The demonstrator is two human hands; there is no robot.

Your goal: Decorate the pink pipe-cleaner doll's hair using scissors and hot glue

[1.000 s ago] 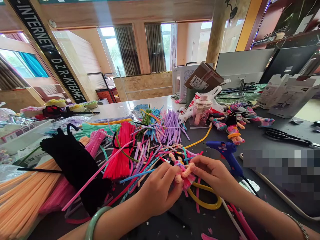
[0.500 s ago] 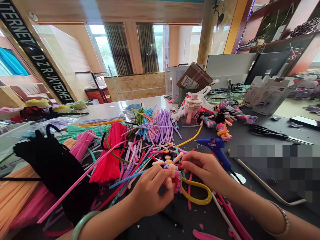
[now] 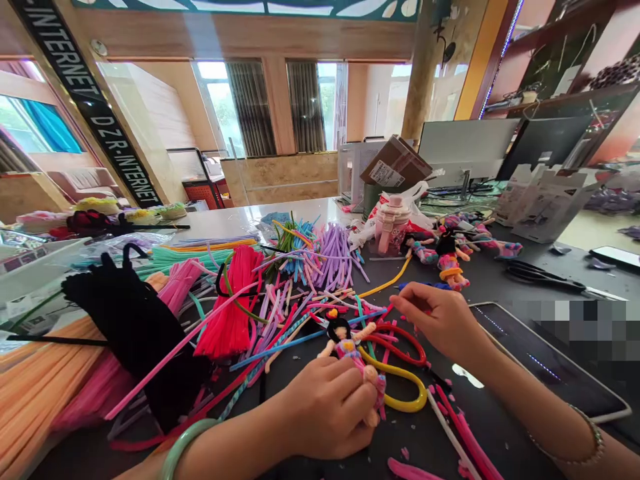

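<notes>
My left hand (image 3: 330, 407) is closed around the lower part of a small pipe-cleaner doll (image 3: 345, 345). The doll has black hair with a yellow and red ornament, outstretched arms and a pink dress; my fingers cover part of its skirt. My right hand (image 3: 433, 317) is apart from the doll, up and to its right, thumb and fingers pinched together. A bit of pinkish red shows at those fingertips, too small to name. Beside the doll lie a red loop (image 3: 417, 350) and a yellow loop (image 3: 417, 400). A blue glue gun (image 3: 403, 286) is mostly hidden behind my right hand.
Bundles of pipe cleaners, black (image 3: 115, 320), red (image 3: 233, 300) and purple (image 3: 335, 257), cover the left and middle. Finished dolls (image 3: 453, 260), a pink bottle (image 3: 391, 223) and black scissors (image 3: 545, 275) lie farther back. A tablet (image 3: 545, 360) is at right.
My right hand has drawn away from the doll, up and to the right, now covering most of the glue gun. The doll's upper body and the red loop show more fully. The view has tilted up slightly.
</notes>
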